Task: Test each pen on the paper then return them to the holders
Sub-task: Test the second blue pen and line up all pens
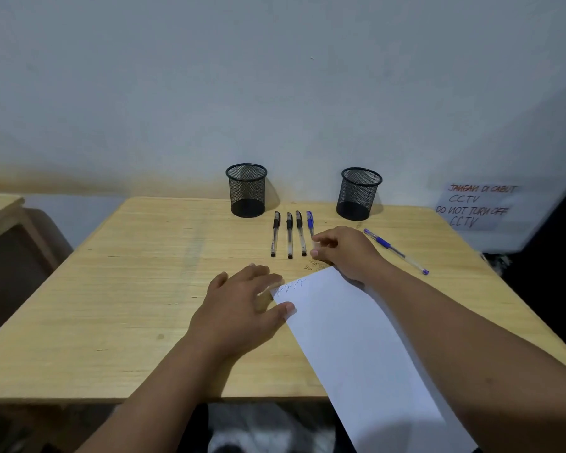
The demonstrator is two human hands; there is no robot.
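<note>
Right hand (343,251) pinches the near end of the blue pen (309,221), 4th in the row w/ 3 black pens (289,235); left hand (242,305) lies spread, pinning the paper (350,338) on the counter (128,289). Step looks like pickup for testing; next: lift, scribble near the existing marks, then drop into a holder (246,190) at the far edge.

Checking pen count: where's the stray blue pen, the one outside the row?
In the head view the stray blue pen lies diagonally on the table, right of the right hand, in front of the right mesh holder.
</note>
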